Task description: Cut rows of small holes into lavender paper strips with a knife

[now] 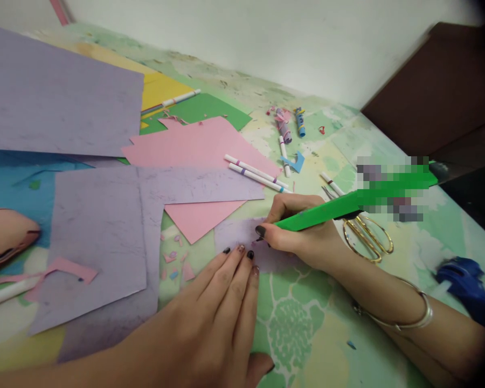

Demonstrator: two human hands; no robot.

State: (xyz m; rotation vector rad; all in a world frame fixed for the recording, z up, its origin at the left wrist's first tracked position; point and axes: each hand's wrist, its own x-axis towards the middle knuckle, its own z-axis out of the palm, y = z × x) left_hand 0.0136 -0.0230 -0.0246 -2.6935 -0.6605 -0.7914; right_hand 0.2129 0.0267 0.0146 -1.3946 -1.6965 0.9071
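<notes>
My right hand [307,229] is closed in a pen-like grip around a long, flat green tool [319,213], which looks like a craft knife. Its narrow dark tip touches a small piece of purple paper [236,229] on the table. A small purple mark or shred shows at the tip. My left hand [222,307] lies flat, fingers stretched out, with the fingertips pressing on the near left edge of that paper. Part of the paper is hidden under both hands. Gold-handled scissors [366,237] lie just behind my right wrist.
Large purple sheets [101,242] and pink paper [210,145] spread left. White markers [254,175] rest on them. Paper scraps [178,256] are scattered nearby. Decorated paper rolls [283,126] stand farther back. A blue glue-gun-like tool [466,285] lies right. A white wall [242,43] borders the table.
</notes>
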